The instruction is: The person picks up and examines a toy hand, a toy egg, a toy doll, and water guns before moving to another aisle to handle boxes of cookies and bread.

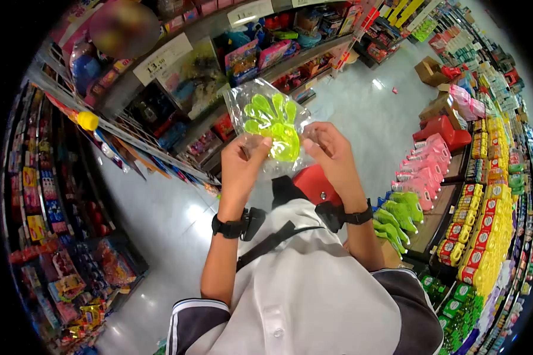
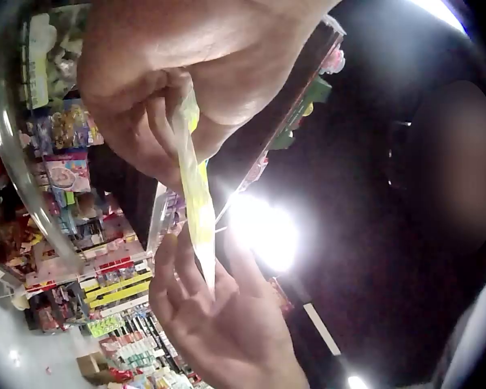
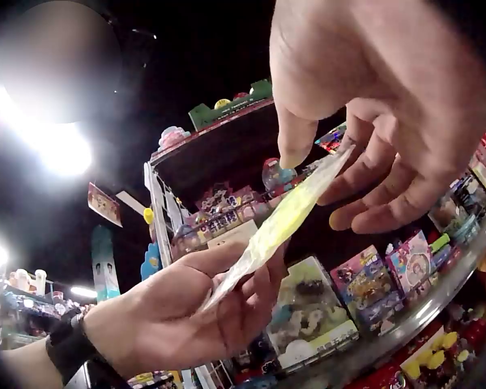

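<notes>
A clear plastic bag (image 1: 238, 102) holds a bright green, hand-shaped item (image 1: 286, 144), its finger-like lobes pointing up in the head view. My left hand (image 1: 241, 168) pinches the bag's left side, thumb on the front. At the right edge is my right hand (image 1: 334, 163), its fingers loosely bent. In the right wrist view, the right thumb and fingers (image 3: 373, 174) stand apart around the edge of the bag (image 3: 287, 219), without a visible pinch; whether they touch it is unclear. The left wrist view shows the bag (image 2: 197, 198) edge-on between both hands.
Shelves with boxed toys (image 1: 243, 62) and a price label (image 1: 163, 59) stand ahead. On the right are pink bottles (image 1: 429, 160), green packs (image 1: 403, 213) and yellow bottles (image 1: 494, 236). Cardboard boxes (image 1: 430, 72) lie farther back. Another stocked rack (image 1: 41, 207) stands left, beyond grey floor (image 1: 142, 219).
</notes>
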`<move>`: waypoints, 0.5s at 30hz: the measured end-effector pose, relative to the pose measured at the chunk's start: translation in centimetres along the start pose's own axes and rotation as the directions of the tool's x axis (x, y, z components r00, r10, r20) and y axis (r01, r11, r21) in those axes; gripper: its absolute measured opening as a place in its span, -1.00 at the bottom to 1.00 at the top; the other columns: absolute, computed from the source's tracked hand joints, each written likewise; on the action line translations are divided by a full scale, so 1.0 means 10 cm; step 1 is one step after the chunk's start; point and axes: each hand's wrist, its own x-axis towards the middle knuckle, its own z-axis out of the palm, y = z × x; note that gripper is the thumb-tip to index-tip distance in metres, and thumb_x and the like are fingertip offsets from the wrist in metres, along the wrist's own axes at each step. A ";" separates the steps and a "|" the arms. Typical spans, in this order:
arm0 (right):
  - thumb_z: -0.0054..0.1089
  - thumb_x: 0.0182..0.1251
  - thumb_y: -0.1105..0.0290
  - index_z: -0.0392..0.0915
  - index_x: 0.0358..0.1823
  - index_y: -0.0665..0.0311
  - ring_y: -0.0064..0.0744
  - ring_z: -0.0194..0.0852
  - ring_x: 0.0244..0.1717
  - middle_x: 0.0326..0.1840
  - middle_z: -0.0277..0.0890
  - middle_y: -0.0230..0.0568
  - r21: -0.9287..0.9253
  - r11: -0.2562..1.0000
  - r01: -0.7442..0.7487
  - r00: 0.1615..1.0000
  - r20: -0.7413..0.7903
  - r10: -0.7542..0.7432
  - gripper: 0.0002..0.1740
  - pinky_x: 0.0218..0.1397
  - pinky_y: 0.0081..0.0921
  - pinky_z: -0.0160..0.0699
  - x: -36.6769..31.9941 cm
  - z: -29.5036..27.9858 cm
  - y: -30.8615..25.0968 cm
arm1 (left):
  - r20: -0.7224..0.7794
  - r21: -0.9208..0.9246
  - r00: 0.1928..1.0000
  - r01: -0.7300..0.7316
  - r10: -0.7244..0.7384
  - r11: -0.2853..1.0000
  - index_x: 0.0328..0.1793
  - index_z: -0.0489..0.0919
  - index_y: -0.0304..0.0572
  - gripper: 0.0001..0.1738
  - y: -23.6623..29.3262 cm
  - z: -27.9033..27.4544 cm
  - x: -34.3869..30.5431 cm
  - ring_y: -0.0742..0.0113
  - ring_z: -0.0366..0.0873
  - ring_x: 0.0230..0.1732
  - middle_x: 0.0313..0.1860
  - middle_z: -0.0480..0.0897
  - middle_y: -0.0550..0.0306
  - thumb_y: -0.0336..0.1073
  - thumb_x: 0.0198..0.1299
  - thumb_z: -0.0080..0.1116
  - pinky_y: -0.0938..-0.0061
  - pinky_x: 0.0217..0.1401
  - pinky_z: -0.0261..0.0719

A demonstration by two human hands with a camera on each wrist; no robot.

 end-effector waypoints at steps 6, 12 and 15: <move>0.35 0.37 0.43 0.50 0.17 0.33 -0.57 0.56 0.06 0.05 0.61 -0.33 -0.003 1.000 -0.011 1.000 -0.001 0.011 -0.61 0.07 -0.56 0.54 0.06 0.03 -0.01 | 0.119 0.081 0.992 0.040 -0.050 0.996 -0.07 0.69 -0.32 -0.80 0.01 -0.12 0.12 0.61 0.57 -0.23 -0.21 0.72 0.26 -0.31 0.35 0.35 0.64 -0.13 0.52; 0.29 0.43 0.43 0.55 0.10 0.38 -0.61 0.56 0.00 -0.03 0.63 -0.36 0.081 0.997 -0.016 0.999 -0.035 0.019 -0.72 0.03 -0.58 0.54 0.22 -0.11 0.07 | 0.258 0.123 0.962 0.055 -0.085 0.991 -0.11 0.68 -0.36 -0.80 -0.08 0.03 0.31 0.62 0.55 -0.25 -0.27 0.70 0.29 -0.33 0.31 0.37 0.64 -0.13 0.50; 0.28 0.44 0.42 0.60 0.01 0.41 -0.64 0.55 -0.08 -0.11 0.64 -0.38 0.045 0.999 -0.027 0.997 -0.076 0.031 -0.76 -0.03 -0.60 0.53 0.32 -0.28 0.16 | 0.275 0.133 0.961 -0.003 -0.034 0.991 -0.05 0.69 -0.35 -0.76 -0.15 0.22 0.42 0.67 0.46 -0.31 -0.32 0.65 0.36 -0.31 0.32 0.37 0.68 -0.23 0.41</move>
